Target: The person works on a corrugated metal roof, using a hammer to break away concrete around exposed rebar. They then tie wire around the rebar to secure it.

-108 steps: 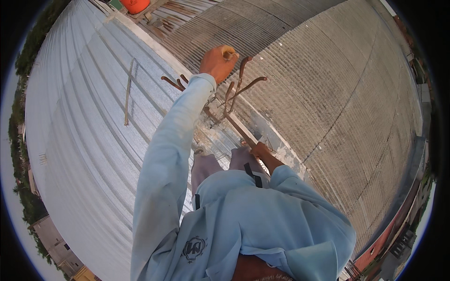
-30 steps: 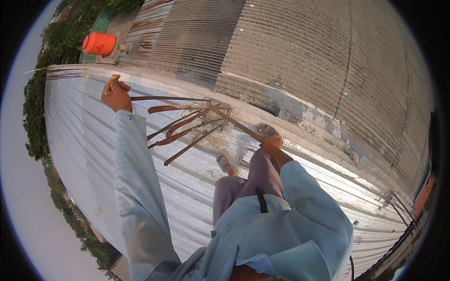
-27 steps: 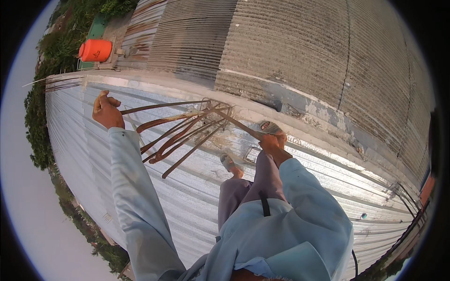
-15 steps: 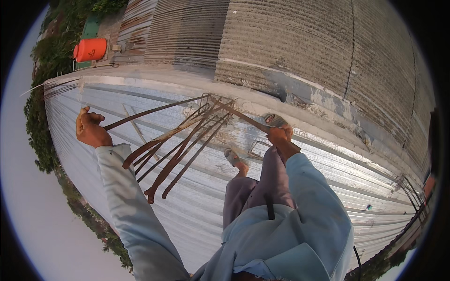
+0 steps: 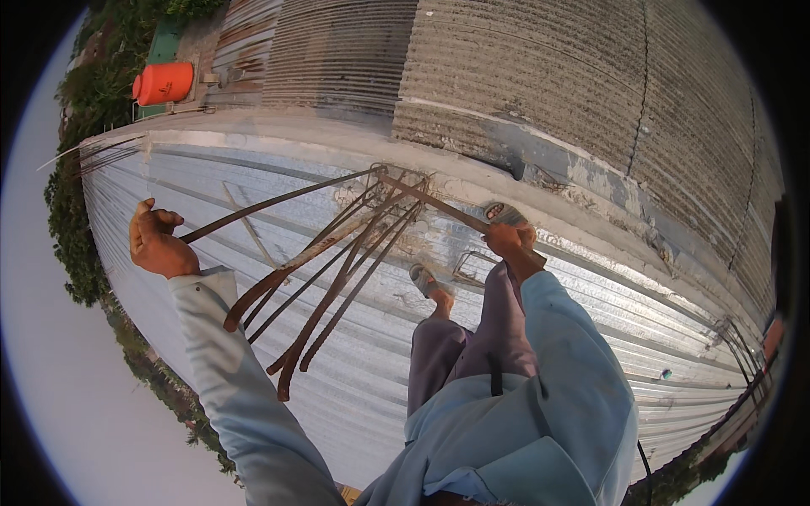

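Note:
Several rusty steel bars [image 5: 342,278] fan out from a rough concrete base with a wire loop, some with bent ends. My left hand [image 5: 156,238] is closed on the outer end of the topmost long rebar [image 5: 257,207], at the left. My right hand [image 5: 513,243] grips a straight brown bar [image 5: 447,207] that runs up-left to the base where the rebars meet; whether it is metal or wood I cannot tell. My sandalled feet [image 5: 426,282] stand just below and right of the bars.
Corrugated pale metal roofing [image 5: 169,211] spreads under me. A concrete ledge [image 5: 321,143] separates it from grey corrugated roofs [image 5: 523,76]. An orange tank [image 5: 166,83] stands at the upper left, trees [image 5: 80,236] line the left edge, and more rebar [image 5: 738,354] sticks up at the right.
My left hand has moved left and down with its rebar, and the other bars have swung lower toward me. My right hand has shifted slightly right and up. The view has turned since the oldest frame.

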Demonstrator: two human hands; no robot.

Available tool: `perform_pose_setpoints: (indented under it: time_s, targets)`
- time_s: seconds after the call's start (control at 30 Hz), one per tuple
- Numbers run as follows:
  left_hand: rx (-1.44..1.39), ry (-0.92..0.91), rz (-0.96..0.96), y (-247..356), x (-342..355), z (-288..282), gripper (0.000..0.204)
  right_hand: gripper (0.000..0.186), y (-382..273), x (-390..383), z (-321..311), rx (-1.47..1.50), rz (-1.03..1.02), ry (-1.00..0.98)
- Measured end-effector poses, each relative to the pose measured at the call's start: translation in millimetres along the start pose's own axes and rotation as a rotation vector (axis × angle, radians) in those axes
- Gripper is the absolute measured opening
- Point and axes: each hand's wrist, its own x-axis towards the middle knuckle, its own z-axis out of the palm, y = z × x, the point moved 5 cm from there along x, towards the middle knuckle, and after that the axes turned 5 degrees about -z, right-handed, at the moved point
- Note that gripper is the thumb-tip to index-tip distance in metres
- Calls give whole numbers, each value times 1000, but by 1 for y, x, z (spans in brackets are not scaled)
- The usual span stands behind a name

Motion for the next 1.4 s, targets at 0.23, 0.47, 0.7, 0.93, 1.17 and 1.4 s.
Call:
perform_pose_setpoints:
  time_s: [0.23, 0.47, 0.7, 0.93, 1.17, 1.4]
  targets:
    - [38, 13, -5, -7, 4, -10, 30, 42, 39, 21, 26, -69, 87, 90]
    - [55, 5, -5, -15, 6, -15, 33, 46, 77, 44, 57, 36, 39, 226]
    - [45, -11, -8, -16, 4, -15, 31, 43, 85, 38, 63, 128, 27, 282]
    - [53, 68, 0, -3, -3, -2, 27, 50, 55, 28, 29, 117, -8, 91]
    - [5, 66, 36, 3, 11, 12, 26, 59, 38, 21, 69, 240, 74, 42]
    - [-107, -29, 46, 6, 24, 33, 23, 65, 27, 9, 98, 242, 102, -35]
